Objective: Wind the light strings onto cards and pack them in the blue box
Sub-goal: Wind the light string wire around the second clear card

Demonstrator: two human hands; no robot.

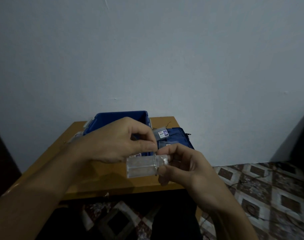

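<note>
— How many hands can you count?
— Two: your left hand [120, 141] and your right hand [187, 168].
— And boxes?
— You have one blue box [116, 116], one blue lid [180, 135] and one table [61, 153].
— Packets?
— You can be sure of three: one clear packet [140, 168] in your hands, one labelled packet [162, 133] on the lid, and one further packet [166, 144] beside that. A fourth label [137, 155] shows under your left hand, but you cannot tell whether it is another packet.
— Wires?
— You can make out one thin dark wire [234, 183] on the floor. Through the blur you cannot tell more.
</note>
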